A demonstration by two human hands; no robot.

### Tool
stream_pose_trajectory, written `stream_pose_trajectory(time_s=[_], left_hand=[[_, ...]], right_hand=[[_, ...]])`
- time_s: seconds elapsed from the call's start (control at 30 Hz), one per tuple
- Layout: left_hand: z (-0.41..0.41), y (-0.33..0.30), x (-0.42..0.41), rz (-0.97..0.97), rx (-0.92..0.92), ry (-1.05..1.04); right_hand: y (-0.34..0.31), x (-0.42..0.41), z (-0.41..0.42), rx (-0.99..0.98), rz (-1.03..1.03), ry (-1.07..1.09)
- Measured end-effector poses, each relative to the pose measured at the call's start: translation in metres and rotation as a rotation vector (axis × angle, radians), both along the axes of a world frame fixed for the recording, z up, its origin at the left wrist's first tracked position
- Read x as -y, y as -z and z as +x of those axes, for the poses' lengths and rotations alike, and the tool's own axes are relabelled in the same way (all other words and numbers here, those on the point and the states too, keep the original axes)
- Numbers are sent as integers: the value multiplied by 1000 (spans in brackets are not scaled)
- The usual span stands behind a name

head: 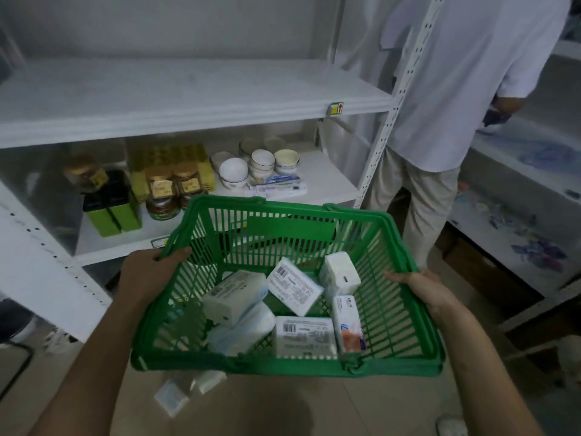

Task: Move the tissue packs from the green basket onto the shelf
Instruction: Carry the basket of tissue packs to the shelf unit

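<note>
I hold a green basket (393, 309) in front of me with both hands, above the floor. My left hand (147, 272) grips its left rim and my right hand (421, 286) grips its right rim. Several white tissue packs (294, 289) lie jumbled on the basket's bottom, some with printed labels up; one pack (347, 324) with an orange and blue print stands on edge at the right. The white shelf (188, 92) spans the view just beyond the basket, and its upper board is bare.
The lower shelf board (333, 187) carries jars (162, 196), green boxes (113, 212), stacked white bowls (248, 166) and flat packets. A person in a white shirt (465, 89) stands at the right by another shelf. Small white packs (185, 390) lie on the floor under the basket.
</note>
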State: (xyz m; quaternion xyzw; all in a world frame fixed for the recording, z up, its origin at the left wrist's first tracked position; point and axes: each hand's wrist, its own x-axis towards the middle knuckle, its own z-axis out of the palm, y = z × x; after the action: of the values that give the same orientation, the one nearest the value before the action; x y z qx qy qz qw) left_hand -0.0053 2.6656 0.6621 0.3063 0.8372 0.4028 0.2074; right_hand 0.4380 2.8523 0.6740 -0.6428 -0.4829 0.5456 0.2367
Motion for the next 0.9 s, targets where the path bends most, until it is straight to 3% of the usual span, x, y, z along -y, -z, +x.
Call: stream_pose_trajectory(time_s=[0.2, 0.33, 0.5, 0.9], left_hand=[[11, 26, -48, 2, 12, -82], [32, 55, -77, -68, 47, -271], [56, 112, -101, -99, 40, -359], [34, 339, -128, -195, 56, -463]], right_hand=[[26, -86, -8, 27, -87, -86], [55, -148, -15, 60, -103, -166], [108, -209, -33, 140, -112, -225], [353, -272, -78, 357, 1, -332]])
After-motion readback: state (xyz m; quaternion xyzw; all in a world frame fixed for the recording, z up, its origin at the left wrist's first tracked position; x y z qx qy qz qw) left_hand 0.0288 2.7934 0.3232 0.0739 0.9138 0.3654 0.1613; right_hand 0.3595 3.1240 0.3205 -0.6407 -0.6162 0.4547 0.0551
